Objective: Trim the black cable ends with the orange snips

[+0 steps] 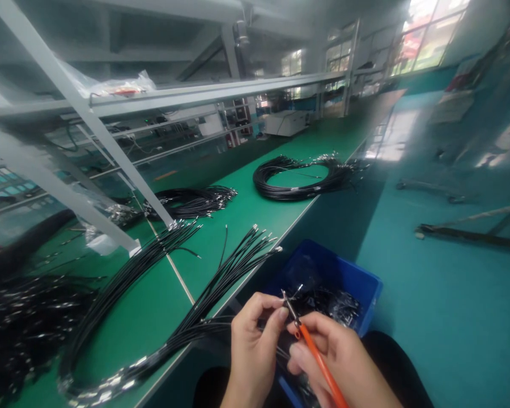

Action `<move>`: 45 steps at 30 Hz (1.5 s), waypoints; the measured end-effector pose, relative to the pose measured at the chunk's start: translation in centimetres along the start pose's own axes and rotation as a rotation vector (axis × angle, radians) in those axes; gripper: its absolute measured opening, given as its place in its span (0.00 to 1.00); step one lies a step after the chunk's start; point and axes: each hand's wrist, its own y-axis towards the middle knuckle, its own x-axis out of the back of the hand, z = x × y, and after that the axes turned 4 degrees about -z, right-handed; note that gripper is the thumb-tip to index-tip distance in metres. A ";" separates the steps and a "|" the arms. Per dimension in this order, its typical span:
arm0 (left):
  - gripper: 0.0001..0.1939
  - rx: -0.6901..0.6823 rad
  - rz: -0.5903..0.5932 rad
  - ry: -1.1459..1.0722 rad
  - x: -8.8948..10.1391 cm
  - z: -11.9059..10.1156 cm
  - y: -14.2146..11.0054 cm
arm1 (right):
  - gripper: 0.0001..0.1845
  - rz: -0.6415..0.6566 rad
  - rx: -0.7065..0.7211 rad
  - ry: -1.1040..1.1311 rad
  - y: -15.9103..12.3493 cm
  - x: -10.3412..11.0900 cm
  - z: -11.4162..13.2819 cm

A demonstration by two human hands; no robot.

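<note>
Green bench (238, 212) runs off diagonally to the windows (427, 34), far R. Far L, from my end, a dark cable pile (29, 328), prob. heaped loose b/c there's bulk to park. Next, a near bundle (85, 317) curves round in a big loop, shiny wrap on its lower bend, prob. so the strands stay together; its tips fan out toward the bench edge, easy to reach. Shelf post (125, 160) slants down just beside it; mid coil (187, 208) lies behind.

L hand (255, 345) is off the bench edge, thumb & forefinger pinching a small dark piece at the tool tip; can't tell if it's a cable end. I'd say the close pinch steadies it. Far coil (280, 192) sits up the bench, apart from the others, prob. to avoid tangles. The tool (318, 357), orange-handled, points up & away, metal tip by L fingertips; can't tell if its jaws are closed. R hand (340, 351) has fingers curled round the handle, prob. for aim. Blue bin (369, 289) sits below/behind both hands w/ dark bits inside, handy for short reaches.
</note>
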 end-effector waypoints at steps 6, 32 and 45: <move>0.02 0.026 -0.004 0.038 -0.2 0.1 0.2 | 0.12 0.035 -0.016 0.002 0.3 0.5 -0.2; 0.06 -0.170 0.019 0.244 -0.7 1.4 0.1 | 0.12 0.200 -0.112 -0.088 1.0 1.9 -0.4; 0.05 -0.178 0.101 0.370 -0.9 0.4 -0.2 | 0.17 -0.266 0.352 0.070 1.1 2.1 -0.3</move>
